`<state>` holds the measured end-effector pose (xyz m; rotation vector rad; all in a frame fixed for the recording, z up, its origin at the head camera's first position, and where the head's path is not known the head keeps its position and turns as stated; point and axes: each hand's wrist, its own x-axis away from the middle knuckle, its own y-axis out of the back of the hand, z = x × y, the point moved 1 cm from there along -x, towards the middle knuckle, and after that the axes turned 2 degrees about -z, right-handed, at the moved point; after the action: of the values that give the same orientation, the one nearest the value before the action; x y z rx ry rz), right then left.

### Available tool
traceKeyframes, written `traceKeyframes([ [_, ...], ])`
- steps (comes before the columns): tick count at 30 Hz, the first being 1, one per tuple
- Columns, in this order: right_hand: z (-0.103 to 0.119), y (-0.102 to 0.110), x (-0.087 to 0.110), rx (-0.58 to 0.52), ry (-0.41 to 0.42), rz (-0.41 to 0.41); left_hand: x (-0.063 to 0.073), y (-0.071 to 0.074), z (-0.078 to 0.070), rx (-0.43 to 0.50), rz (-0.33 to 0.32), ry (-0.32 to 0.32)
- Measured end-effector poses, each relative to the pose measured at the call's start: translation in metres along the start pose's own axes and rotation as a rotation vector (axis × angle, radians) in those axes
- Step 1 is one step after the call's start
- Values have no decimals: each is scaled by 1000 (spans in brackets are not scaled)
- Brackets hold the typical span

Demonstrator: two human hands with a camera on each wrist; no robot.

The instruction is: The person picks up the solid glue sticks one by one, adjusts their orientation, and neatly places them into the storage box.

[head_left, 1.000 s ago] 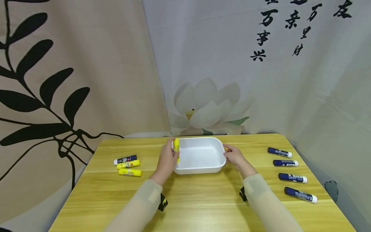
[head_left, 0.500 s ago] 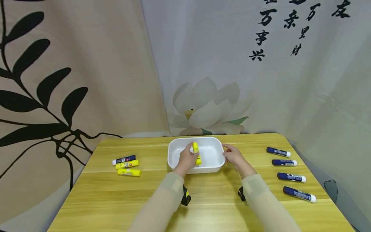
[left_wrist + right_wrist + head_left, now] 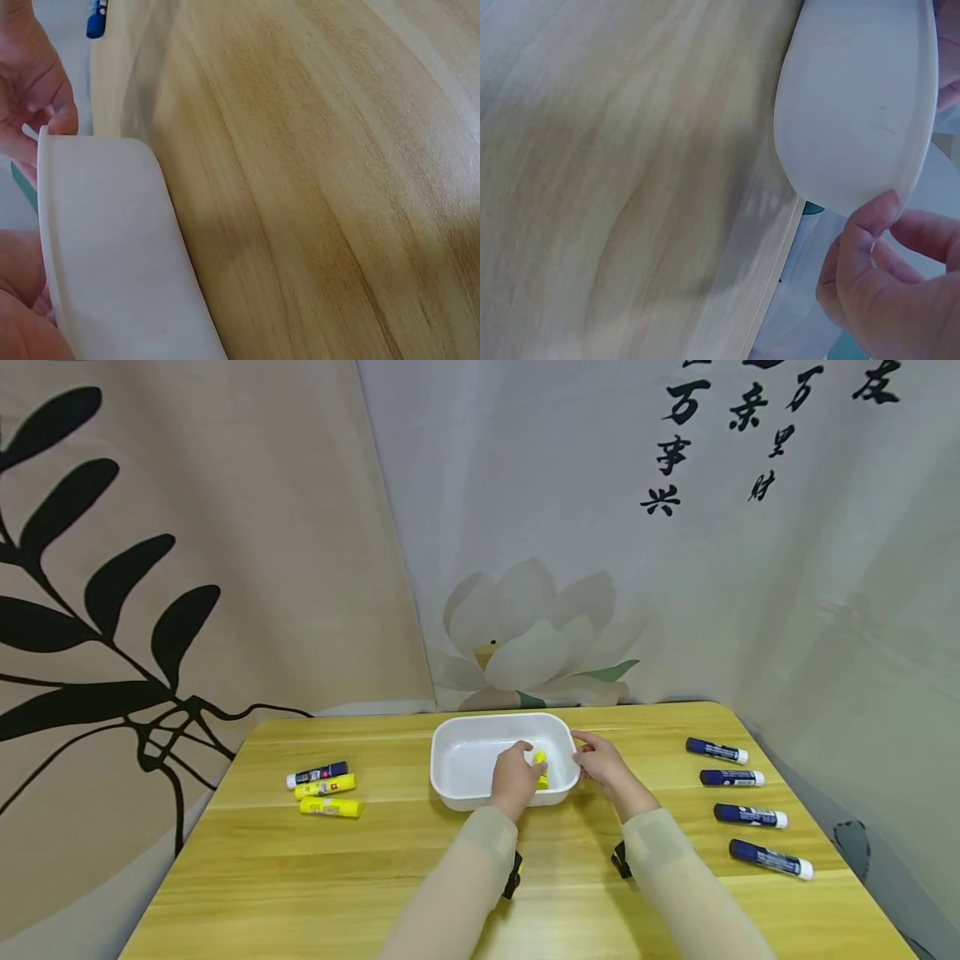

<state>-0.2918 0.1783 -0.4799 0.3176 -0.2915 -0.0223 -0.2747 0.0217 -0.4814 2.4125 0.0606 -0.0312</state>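
A white plastic tray (image 3: 465,795) sits on the wooden table. My left hand (image 3: 515,781) reaches over its front wall and pinches a yellow glue stick (image 3: 542,772) inside, near the right end. The fingers cover part of the stick. At the right end wall, my right hand (image 3: 602,766) grips the tray's rim between thumb and fingers; the right wrist view shows this right hand (image 3: 900,277) at the corner of the tray (image 3: 855,105). In the left wrist view the tray's outer wall (image 3: 112,240) hides the glue stick.
To the left lie two yellow glue sticks (image 3: 330,807) and a dark blue tube with a white end (image 3: 317,774). Several dark blue, white-ended markers (image 3: 750,816) form a column on the right. A printed cloth (image 3: 300,568) hangs behind the table.
My left hand has carried the yellow glue stick rightward, from the tray's left end across its inside to the right end. My right hand stays at the rim.
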Motion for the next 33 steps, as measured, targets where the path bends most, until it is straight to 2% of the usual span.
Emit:
traceKeyframes([
  [5,2,-1,2,3,-1,-5,2,-2,-2,-33,13,24],
  [9,3,-2,2,9,3,-3,2,-1,-1,-42,58,38],
  [14,3,-2,2,8,2,-8,-2,-4,3,-19,169,0],
  [17,3,-2,2,-1,-4,-15,-3,-4,5,31,196,-34],
  [20,2,-1,3,-14,-13,-20,-1,-2,6,70,151,-86],
  [25,1,-1,3,-25,-23,-26,3,12,10,47,-13,-222],
  [29,0,-1,3,-22,-33,-24,11,42,22,12,-84,-340],
  [33,-1,0,4,-15,-35,-15,21,79,54,-58,-123,-429],
])
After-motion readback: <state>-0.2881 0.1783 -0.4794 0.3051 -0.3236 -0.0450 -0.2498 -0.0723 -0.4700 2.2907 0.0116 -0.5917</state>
